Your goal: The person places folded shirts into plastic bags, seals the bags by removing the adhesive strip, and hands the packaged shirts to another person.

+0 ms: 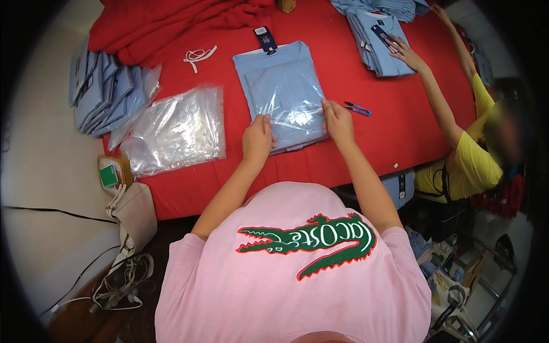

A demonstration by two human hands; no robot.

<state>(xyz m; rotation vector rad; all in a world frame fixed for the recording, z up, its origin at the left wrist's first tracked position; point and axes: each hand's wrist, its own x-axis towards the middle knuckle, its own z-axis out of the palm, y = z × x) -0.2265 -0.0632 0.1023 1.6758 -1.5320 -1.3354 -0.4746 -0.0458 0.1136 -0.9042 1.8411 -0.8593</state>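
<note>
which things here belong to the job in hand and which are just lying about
Likely in the job:
blue shirt with clear plastic, held by left hand and right hand
clear bags
left shirt pile

Likely lying about:
white strip
tangled cables
red cloth

The folded fabric garment (277,86) is coloured plain light blue, its rectangular card tag (267,43) navy. The cloth-covered tabletop (194,188) is coloured red. The pink fabric T-shirt (274,303) is patterned with a red-edged green crocodile (315,235) and white lettering (327,232).

Red table (394,126): shirts (373,52), bags (177,134), snips (360,110)
</note>
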